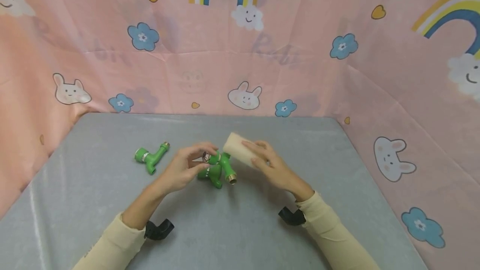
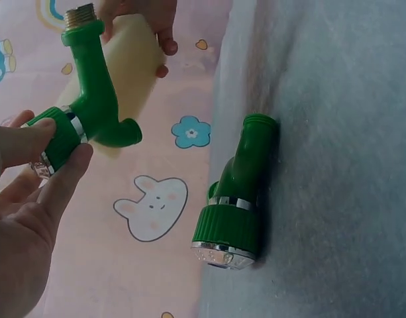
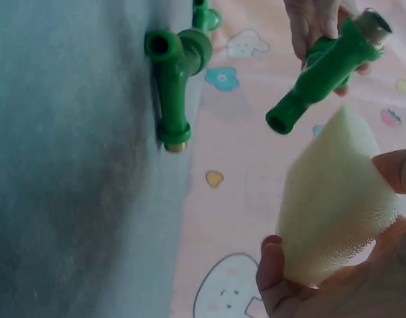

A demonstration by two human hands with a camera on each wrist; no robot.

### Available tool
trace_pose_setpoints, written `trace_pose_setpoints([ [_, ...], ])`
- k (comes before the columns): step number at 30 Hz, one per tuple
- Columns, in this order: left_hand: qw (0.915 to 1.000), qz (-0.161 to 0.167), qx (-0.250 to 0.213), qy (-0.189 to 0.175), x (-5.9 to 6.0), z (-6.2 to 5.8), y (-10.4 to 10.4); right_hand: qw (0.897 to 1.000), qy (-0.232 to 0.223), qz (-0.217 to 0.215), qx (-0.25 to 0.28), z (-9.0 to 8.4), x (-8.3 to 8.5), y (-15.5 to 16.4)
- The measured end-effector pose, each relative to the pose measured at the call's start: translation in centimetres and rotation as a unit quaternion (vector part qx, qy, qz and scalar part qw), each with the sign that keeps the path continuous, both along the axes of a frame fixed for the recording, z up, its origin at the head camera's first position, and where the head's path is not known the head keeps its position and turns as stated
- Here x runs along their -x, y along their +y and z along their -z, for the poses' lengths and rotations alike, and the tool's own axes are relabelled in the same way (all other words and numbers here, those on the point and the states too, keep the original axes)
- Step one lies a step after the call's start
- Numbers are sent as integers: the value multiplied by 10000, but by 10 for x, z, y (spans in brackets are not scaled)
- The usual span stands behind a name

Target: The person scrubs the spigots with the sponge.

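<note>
The green plastic tap [image 1: 219,163], glossy with a brass-threaded end and chrome ring, is held above the grey table [image 1: 93,203] — the left hand [image 1: 183,170] pinches its knurled cap in curled fingers. The right hand [image 1: 271,163] grips a soft, porous cream sponge [image 1: 238,149] just beside it. Best wiped with the cap held firm, the sponge stroking along the spout. A second tap [image 1: 150,157] lies further left.
</note>
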State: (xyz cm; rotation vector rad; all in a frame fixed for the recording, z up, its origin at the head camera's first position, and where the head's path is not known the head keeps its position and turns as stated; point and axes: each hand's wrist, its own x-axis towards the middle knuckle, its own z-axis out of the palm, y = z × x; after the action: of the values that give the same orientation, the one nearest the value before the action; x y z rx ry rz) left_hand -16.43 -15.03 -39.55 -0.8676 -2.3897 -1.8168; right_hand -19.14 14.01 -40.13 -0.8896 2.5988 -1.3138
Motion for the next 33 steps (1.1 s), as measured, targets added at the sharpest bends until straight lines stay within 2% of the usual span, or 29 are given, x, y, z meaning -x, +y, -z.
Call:
trace_pose_setpoints([
  [3, 9998, -122, 107, 120, -2, -2, 4, 9999, -24, -99, -129, 0, -1, -2],
  [8, 9967, -553, 322, 498, -1, -2, 6, 9995, -181, -250, -115, -2, -4, -5],
  [20, 9852, -1163, 805, 972, 6, -1, -8, 9980, -332, -400, -350, -11, -9, 1],
  [23, 9817, -1353, 910, 987, 8, -1, -14, 9975, -332, -466, -416, -16, -9, 4],
  [26, 9820, -1413, 938, 834, 11, 1, -19, 9970, -255, -532, -510, -19, -10, 8],
  [30, 9847, -1293, 990, 629, 11, 1, -22, 9971, -82, -549, -518, -22, -11, 12],
  [33, 9846, -1178, 1140, 606, 10, 0, -21, 9983, 34, -425, -395, -21, -11, 10],
])
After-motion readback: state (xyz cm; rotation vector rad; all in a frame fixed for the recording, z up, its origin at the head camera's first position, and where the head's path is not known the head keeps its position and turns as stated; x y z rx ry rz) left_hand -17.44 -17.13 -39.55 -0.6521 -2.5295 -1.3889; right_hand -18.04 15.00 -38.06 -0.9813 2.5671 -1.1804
